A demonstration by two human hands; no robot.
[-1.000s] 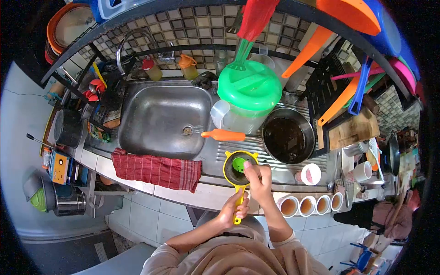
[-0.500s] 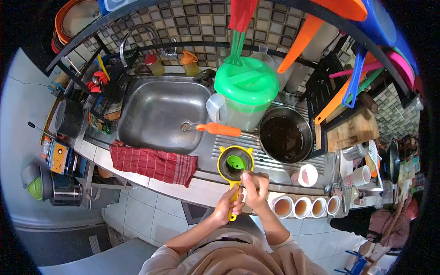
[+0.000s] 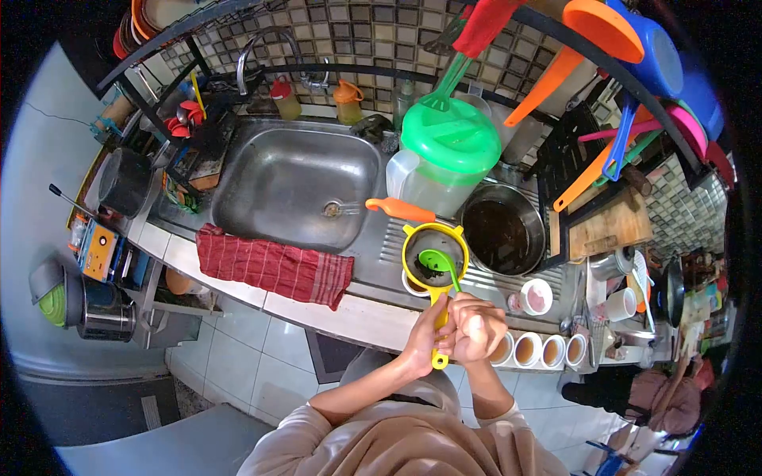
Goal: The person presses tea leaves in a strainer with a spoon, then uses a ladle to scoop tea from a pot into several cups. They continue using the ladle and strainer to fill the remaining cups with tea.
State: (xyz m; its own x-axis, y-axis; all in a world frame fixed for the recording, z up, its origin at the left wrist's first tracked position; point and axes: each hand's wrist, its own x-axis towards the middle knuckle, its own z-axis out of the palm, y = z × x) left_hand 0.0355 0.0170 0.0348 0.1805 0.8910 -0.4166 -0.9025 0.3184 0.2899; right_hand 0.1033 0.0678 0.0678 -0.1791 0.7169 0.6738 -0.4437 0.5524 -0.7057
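Note:
My left hand [image 3: 422,343] is closed round the handle of a yellow strainer [image 3: 409,255]. Pinched in my right hand [image 3: 478,327] is a green spoon [image 3: 435,259], its bowl resting inside the strainer over dark bits, perhaps leaves. Partly hidden beneath the strainer is a white cup [image 3: 408,284] with brownish liquid. To the right, a metal pot [image 3: 538,218] holds dark liquid, its orange handle [image 3: 401,210] pointing left. Several cups of amber liquid [image 3: 527,349] line the counter edge, and another white cup [image 3: 536,297] stands behind them.
A big pitcher with a green lid [image 3: 451,135] stands behind the pot. Left are a steel sink [image 3: 298,178] and a red cloth [image 3: 270,266] over the edge. Orange and blue utensils [image 3: 548,79] hang low overhead at right. A cutting board [image 3: 607,226] leans there.
The strainer and spoon have moved right in the view, and a cup now shows beneath the strainer. My hands have come together. The camera has shifted slightly.

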